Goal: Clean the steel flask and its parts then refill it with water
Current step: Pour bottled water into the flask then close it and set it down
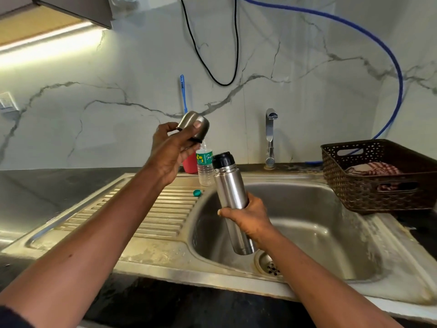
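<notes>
My right hand [248,218] grips the steel flask [230,188] around its lower body and holds it tilted over the sink basin [319,233]. A black stopper [223,159] sits in the flask's neck. My left hand [172,150] is raised above the drainboard and holds the flask's steel cup lid [189,121] by its rim, apart from the flask. The tap [270,136] stands behind the basin with no water running.
A clear plastic water bottle [205,166] stands open behind the flask beside a red cup [190,164]; its green cap [197,192] lies on the ribbed drainboard [151,216]. A brown basket [378,176] with cloth sits right of the sink. A blue hose [399,74] and a black cable hang on the wall.
</notes>
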